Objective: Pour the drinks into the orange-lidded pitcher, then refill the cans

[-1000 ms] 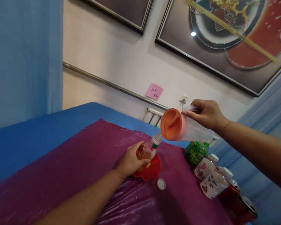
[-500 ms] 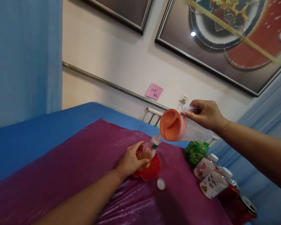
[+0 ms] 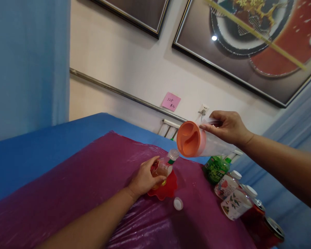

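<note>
My left hand (image 3: 146, 177) is wrapped round a clear plastic bottle (image 3: 163, 168) with amber liquid low in it and no cap on its neck. The bottle is over a red scalloped dish (image 3: 171, 186); my fingers hide where the two meet. By its handle, my right hand (image 3: 226, 127) grips a translucent pitcher (image 3: 214, 144) with an orange lid (image 3: 189, 139). The pitcher is tipped nearly on its side, its lid end close to the bottle's mouth. Whether liquid is flowing cannot be made out. A white cap (image 3: 178, 203) lies on the purple cover.
To the right stand green bottles (image 3: 216, 168), white-capped bottles (image 3: 237, 204) with printed labels, and red cans (image 3: 271, 230). A purple plastic cover (image 3: 93, 183) lies over a blue-draped table (image 3: 75, 138). Behind are a metal rail (image 3: 124, 94), a wall socket (image 3: 203, 109) and framed pictures.
Both hands keep the bottle and the tipped pitcher in almost the same place. The liquid level in the bottle cannot be compared clearly.
</note>
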`<action>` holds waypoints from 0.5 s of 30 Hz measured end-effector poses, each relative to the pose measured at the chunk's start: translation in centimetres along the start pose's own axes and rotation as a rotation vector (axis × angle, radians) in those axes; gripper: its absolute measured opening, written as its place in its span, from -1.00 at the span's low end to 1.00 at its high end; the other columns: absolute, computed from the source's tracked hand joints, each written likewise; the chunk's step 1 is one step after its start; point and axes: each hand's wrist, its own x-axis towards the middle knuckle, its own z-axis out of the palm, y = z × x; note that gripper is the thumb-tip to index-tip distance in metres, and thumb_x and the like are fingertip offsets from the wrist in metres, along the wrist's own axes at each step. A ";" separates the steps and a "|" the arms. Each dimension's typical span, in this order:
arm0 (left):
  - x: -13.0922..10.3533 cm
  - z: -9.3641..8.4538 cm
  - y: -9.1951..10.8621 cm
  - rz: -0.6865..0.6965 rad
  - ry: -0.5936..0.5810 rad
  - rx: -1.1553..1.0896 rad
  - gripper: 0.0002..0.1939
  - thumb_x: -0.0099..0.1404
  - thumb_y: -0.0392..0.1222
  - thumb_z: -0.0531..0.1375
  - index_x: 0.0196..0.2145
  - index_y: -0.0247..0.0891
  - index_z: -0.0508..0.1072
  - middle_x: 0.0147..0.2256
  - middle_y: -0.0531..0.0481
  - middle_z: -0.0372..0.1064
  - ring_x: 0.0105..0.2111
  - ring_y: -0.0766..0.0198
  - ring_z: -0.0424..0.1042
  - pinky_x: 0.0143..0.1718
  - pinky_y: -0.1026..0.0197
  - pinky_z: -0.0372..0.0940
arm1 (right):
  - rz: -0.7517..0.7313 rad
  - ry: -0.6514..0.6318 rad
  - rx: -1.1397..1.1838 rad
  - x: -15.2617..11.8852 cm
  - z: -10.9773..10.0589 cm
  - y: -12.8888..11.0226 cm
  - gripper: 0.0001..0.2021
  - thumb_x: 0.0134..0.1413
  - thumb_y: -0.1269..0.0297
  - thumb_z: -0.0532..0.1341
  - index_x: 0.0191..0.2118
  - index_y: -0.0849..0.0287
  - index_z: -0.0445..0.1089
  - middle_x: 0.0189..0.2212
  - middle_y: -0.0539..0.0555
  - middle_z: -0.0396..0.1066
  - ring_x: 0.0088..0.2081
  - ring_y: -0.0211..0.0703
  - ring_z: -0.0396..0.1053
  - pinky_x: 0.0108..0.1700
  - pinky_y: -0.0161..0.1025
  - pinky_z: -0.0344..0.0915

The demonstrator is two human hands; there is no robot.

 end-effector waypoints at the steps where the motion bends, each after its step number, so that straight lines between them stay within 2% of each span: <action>1: 0.0 0.0 0.0 0.003 0.001 0.002 -0.21 -0.03 -0.21 0.48 0.17 -0.07 0.39 0.11 -0.09 0.49 0.12 -0.04 0.46 0.20 -0.15 0.32 | -0.003 0.001 -0.001 0.0 0.0 0.0 -0.44 0.04 -0.32 0.26 -0.60 0.05 0.18 -0.69 -0.05 0.16 -0.60 -0.25 0.09 -0.53 -0.23 0.04; 15: 0.0 0.1 -0.3 0.000 0.001 -0.033 -0.19 -0.03 -0.23 0.49 0.18 -0.10 0.37 0.11 -0.10 0.48 0.11 0.00 0.47 0.19 -0.13 0.31 | -0.044 0.000 0.002 -0.2 0.7 0.0 -0.49 0.07 -0.24 0.29 -0.58 0.04 0.19 -0.66 -0.05 0.19 -0.58 -0.22 0.14 -0.50 -0.20 0.07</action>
